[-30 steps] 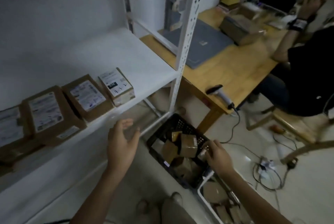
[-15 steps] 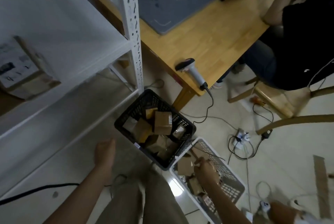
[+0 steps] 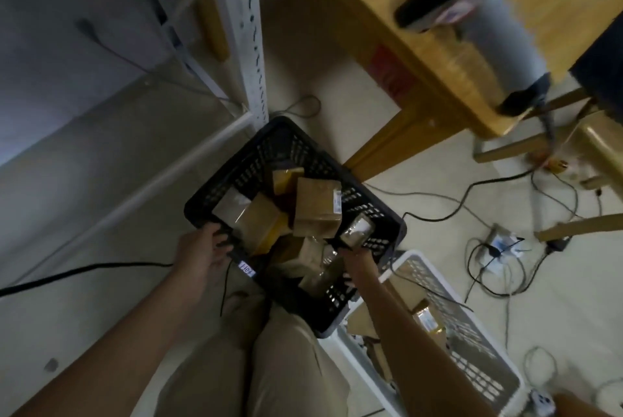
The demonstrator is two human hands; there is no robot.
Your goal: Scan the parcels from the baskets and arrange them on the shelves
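A black mesh basket (image 3: 269,153) stands on the floor below me, holding several brown cardboard parcels. The largest parcel (image 3: 317,207) stands on end in the middle, and a small shiny parcel (image 3: 357,231) leans on the right wall. My left hand (image 3: 205,248) grips the basket's near-left rim, fingers curled over it. My right hand (image 3: 352,258) is at the right rim just under the small shiny parcel; its fingers are hidden. A white basket (image 3: 472,325) with more parcels sits under my right forearm.
The white shelf post (image 3: 246,29) and bottom rail stand just beyond the black basket. A handheld scanner (image 3: 488,29) lies on the wooden table (image 3: 387,12) at the upper right. Cables and a power strip (image 3: 502,241) litter the floor to the right.
My head has dropped toward the floor. My left hand came down from the shelf edge onto the black basket's rim. My right hand moved from the white basket to the black basket's right side.
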